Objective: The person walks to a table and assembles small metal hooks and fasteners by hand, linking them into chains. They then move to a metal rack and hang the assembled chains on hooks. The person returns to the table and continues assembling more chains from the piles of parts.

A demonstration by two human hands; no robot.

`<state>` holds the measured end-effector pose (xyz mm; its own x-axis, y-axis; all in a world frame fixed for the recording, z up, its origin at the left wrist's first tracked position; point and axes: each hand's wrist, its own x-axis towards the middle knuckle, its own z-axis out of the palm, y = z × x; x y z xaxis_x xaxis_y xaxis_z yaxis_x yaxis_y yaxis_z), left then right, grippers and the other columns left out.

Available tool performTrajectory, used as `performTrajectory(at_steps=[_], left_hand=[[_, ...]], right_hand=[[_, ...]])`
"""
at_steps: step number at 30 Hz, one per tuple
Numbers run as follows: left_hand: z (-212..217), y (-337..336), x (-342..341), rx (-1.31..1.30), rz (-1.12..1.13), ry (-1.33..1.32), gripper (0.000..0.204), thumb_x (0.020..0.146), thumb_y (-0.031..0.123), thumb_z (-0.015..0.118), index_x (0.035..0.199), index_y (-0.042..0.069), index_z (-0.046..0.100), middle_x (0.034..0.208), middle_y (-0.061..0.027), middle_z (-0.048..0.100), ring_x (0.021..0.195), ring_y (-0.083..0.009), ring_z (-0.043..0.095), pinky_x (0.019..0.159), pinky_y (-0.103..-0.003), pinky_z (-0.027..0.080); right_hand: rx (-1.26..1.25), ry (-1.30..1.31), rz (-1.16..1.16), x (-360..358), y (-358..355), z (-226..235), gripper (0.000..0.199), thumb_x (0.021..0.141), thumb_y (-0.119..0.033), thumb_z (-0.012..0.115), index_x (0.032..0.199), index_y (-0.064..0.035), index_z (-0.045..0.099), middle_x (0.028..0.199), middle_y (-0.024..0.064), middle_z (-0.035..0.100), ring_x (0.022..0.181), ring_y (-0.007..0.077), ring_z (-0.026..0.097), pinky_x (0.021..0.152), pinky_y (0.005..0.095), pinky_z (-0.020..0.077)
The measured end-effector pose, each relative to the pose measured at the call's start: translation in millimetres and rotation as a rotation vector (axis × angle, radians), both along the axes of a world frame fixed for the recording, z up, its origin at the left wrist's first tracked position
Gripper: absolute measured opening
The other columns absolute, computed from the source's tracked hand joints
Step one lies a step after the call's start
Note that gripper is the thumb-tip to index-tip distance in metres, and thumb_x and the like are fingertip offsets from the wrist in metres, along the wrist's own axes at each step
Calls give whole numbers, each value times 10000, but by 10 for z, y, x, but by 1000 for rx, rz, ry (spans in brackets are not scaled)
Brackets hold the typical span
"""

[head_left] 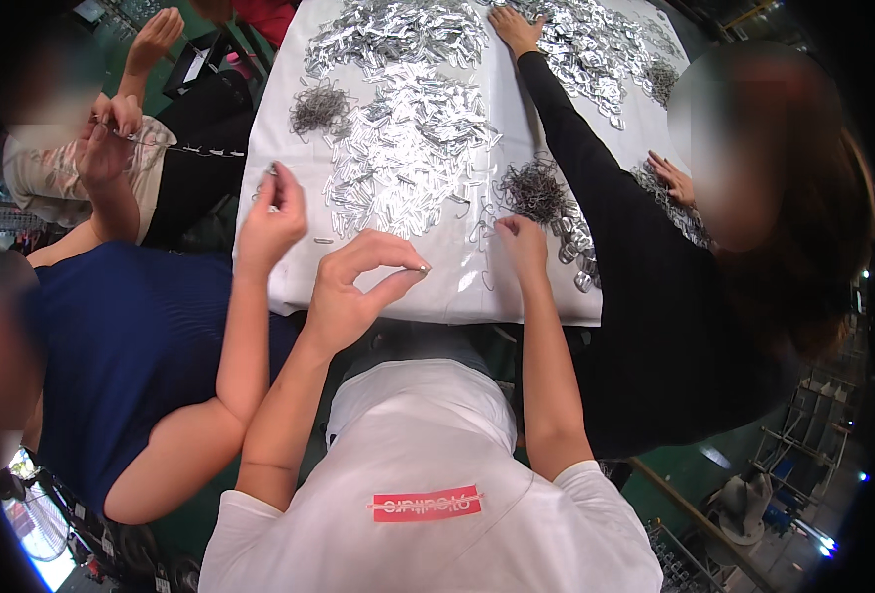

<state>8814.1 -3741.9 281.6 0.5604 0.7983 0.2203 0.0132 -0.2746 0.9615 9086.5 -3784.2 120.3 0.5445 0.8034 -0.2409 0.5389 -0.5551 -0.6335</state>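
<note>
My left hand (352, 287) is held over the near edge of the white-covered table (358, 265). Its thumb and forefinger pinch a small shiny metal piece (424, 268). Farther right, my right hand (524, 244) has its fingertips drawn together beside a few loose wire hooks (481, 230) on the cover. Whether a hook is between those fingers is too small to make out. Just beyond this hand lies a tangled pile of dark wire hooks (533, 190). A broad heap of shiny metal clips (403, 148) spreads across the table ahead of my left hand.
Close on my left, a co-worker's hand (277, 212) pinches something small. A black-sleeved co-worker's arm (581, 138) reaches across from the right. Curled metal pieces (578, 252) lie by the right edge. Another wire pile (319, 109) and more clips (586, 59) are farther back.
</note>
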Motion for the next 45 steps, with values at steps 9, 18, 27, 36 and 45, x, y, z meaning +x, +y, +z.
performTrajectory(at_steps=[9,18,27,36,45], left_hand=[[-39,-216,-98,-122,126,-30,133,765,-32,696,881,32,699,879,-63,674,853,-168,626,792,-277,474],[-160,-479,-201,-90,202,-27,127,777,-7,698,892,45,700,909,-59,665,878,-177,614,808,-288,467],[-167,-662,-329,8,208,-10,115,779,13,699,886,55,698,918,-52,667,897,-186,607,812,-303,471],[-142,-855,-434,40,185,-19,139,770,7,690,896,64,700,934,-46,659,902,-197,608,800,-309,479],[-310,-993,-358,145,201,-14,163,754,4,702,908,56,702,927,-68,652,895,-239,601,806,-331,480]], right_hand=[[-265,-323,15,-338,598,-162,239,827,-247,634,874,-27,715,892,151,698,856,316,671,732,427,487],[271,1029,-237,-192,203,-120,98,905,-100,586,942,-11,570,801,22,562,674,96,525,574,233,412],[638,1078,-120,-1127,-488,1056,346,845,-21,648,1140,3,469,883,78,623,711,123,588,554,215,423],[758,922,-71,-1780,-1078,1755,391,835,34,649,1169,-6,449,881,102,631,734,180,661,568,243,517],[954,634,-122,-1940,-1230,1541,293,832,100,629,1059,-5,476,916,116,620,781,178,666,690,265,561]])
